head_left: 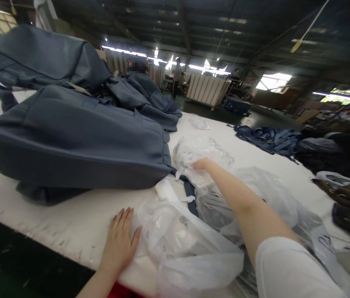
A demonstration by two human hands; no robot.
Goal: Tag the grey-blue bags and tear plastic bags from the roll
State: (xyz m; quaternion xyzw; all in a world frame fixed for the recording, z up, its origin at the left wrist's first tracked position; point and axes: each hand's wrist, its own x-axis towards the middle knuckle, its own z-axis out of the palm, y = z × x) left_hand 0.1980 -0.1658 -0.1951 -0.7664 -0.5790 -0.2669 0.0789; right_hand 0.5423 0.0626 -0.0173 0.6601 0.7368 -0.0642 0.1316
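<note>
Left hand (121, 240): one, palm down on the white worktable (78, 223); fingers extended and lightly parted, thumb set away from them, nothing in grasp; thumb tip at the edge of the translucent plastic bag (200, 252).

Right hand (201, 164): one, arm stretched forward across the table, at the crumpled clear plastic bundle (190, 151); fingers largely hidden and blurred, so how far they are closed, and whether they have hold of the plastic, cannot be told.

Crumpled clear plastic bundle: one, on the table just beside the right end of the dark blue bag (85, 140).

Translucent plastic bag: one, nearer the person, between the left hand and the right forearm; dark printed marks.

Dark blue bag: one, lying on the table, with further dark blue bags (51, 54) behind.

Dark blue strap (190, 194): one, between the two plastic items.

Heap of blue straps (268, 138): at the table's far right side.
</note>
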